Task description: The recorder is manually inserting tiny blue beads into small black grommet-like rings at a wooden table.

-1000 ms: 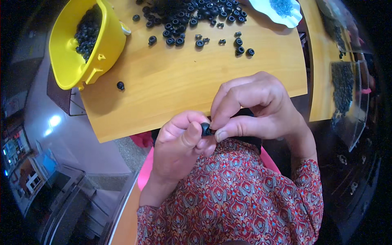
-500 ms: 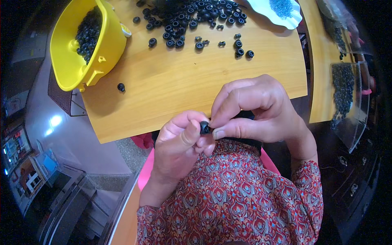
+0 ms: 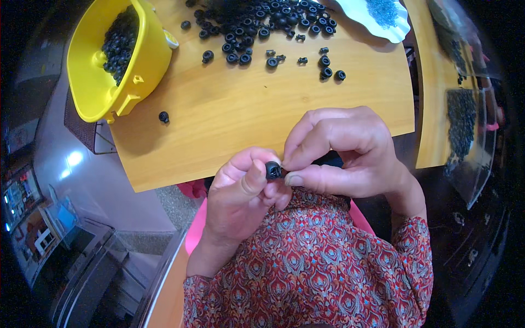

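Note:
A small black round plastic piece [image 3: 273, 170] with an opening in its side is pinched between the thumb and fingers of my left hand [image 3: 235, 191]. My right hand [image 3: 350, 147] comes in from the right, its thumb and forefinger tips closed at the right edge of the same piece. A darker bit shows between those fingertips, too small to make out. Both hands are just off the near edge of the wooden table [image 3: 219, 120]. Many loose black round pieces [image 3: 263, 33] lie heaped at the far side, with a few small black spool-shaped parts [image 3: 302, 60] nearer.
A yellow plastic tub [image 3: 153, 60] holding black pieces stands at the table's left. One lone black piece [image 3: 163, 117] lies by it. A white scalloped dish [image 3: 402, 30] with light-blue beads is at the far right. Beyond, a clear container [image 3: 465, 131] holds dark pieces.
The black piece has turned slightly between my fingers, showing more of its opening. My right hand has shifted slightly right and down, and its thumb and forefinger are a little farther apart.

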`<state>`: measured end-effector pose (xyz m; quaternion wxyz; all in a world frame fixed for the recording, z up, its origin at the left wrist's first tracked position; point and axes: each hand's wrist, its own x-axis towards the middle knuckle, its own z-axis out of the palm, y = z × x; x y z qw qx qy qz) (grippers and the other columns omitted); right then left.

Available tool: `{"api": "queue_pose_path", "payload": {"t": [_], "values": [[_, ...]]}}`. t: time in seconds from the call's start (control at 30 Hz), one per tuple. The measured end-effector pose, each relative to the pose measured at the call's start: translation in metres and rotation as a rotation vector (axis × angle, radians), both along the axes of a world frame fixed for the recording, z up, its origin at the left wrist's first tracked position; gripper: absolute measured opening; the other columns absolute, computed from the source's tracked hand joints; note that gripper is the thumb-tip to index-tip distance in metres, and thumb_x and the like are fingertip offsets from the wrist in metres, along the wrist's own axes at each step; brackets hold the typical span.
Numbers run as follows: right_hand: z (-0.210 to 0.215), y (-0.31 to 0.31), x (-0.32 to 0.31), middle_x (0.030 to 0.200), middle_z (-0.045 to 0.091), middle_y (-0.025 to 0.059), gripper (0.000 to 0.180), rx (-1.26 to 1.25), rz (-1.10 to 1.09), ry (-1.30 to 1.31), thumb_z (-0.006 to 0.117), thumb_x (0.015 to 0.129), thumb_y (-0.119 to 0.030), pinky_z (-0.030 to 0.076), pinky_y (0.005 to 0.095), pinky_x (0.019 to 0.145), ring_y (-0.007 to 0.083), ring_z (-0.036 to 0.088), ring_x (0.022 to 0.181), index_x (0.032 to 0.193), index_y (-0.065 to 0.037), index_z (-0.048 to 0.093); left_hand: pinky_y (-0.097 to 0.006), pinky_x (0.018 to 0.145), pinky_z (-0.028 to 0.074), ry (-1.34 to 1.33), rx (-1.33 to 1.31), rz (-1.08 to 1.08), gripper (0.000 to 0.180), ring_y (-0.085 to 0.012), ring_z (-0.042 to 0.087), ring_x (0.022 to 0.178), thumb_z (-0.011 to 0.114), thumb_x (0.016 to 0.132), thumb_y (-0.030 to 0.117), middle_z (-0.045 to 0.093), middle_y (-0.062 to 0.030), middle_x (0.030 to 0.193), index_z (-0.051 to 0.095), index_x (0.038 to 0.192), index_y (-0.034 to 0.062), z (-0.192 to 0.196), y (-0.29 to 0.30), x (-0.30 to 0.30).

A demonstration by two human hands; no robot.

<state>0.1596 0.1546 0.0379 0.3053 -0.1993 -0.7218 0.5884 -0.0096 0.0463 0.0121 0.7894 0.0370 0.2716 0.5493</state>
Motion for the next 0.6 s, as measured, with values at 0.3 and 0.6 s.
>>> {"api": "queue_pose_path", "payload": {"t": [0.3,0.6], "values": [[-0.0015,0.0024,-0.0004,0.077,0.066,0.0090,0.007,0.002,-0.018,-0.020,0.071,0.073,-0.001,0.053,0.0285,0.062,0.0206,0.067,0.071,0.077,-0.001,0.065,-0.030,0.063,0.044,-0.007,0.010,0.005,0.024,-0.0117,0.048,0.065,0.054,0.095,0.024,0.054,-0.0024,0.075,0.059,0.105,0.0032,-0.0019,0.0029,-0.0002],[0.0016,0.0040,0.0009,0.080,0.066,0.0106,0.014,0.141,-0.011,-0.059,0.074,0.069,0.001,0.049,0.0267,0.058,0.0196,0.065,0.070,0.081,-0.001,0.068,-0.029,0.063,0.045,0.057,0.017,0.018,0.023,-0.0119,0.049,0.065,0.055,0.095,0.023,0.053,-0.0028,0.074,0.059,0.105,0.0031,-0.0015,0.0035,0.0001]]}}
